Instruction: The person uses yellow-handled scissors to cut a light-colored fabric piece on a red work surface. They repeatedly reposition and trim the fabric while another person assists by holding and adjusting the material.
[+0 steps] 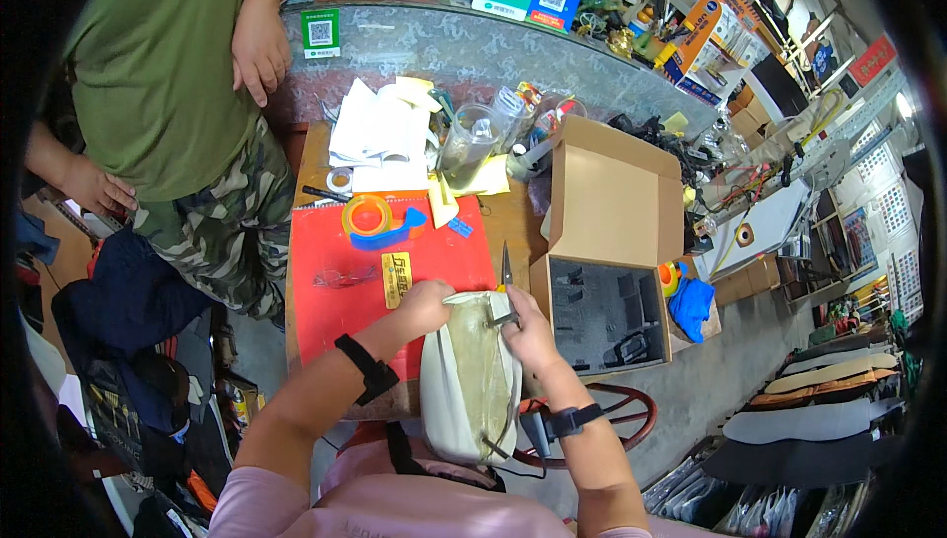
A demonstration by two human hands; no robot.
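Cream-white and softly creased, the long, rounded piece with a dull olive-tan panel (pixel 472 370) lay lengthwise before you, its far end at the near edge of the worn wooden bench (pixel 513 220) and its near end close to your body. Your left forearm slanted in from the lower left, and your left hand (pixel 424 308) was bent over the piece's far left corner, knuckles up, the fingers closed on its pale edge. Your right forearm rose more steeply from the lower right. Your right hand (pixel 533 333) curled inward at the far right corner, thumb side toward the middle, its fingers drawn together around a small pale-grey, blocky item (pixel 501 307); what lay under them could not be told. A black strap (pixel 367 370) circled your left wrist and a similar dark band (pixel 572 421) your right.

The pale sides of the piece bulged and folded, while the olive-tan panel between them looked flatter and wrinkled. Just beyond your right hand, a narrow, pointed metal blade (pixel 506 267) aimed away from you. To the left, a flat, bright red sheet (pixel 326 331) carried a yellow rectangular plate with dark markings (pixel 397 280), a loose tangle of thin strands (pixel 343 279) and a blue plastic tape dispenser (pixel 388 235) beside an orange ring. To the right, a brown cardboard box (pixel 617 183) stood open, lined with dark grey, foam-like material (pixel 587 326) cut into recesses.
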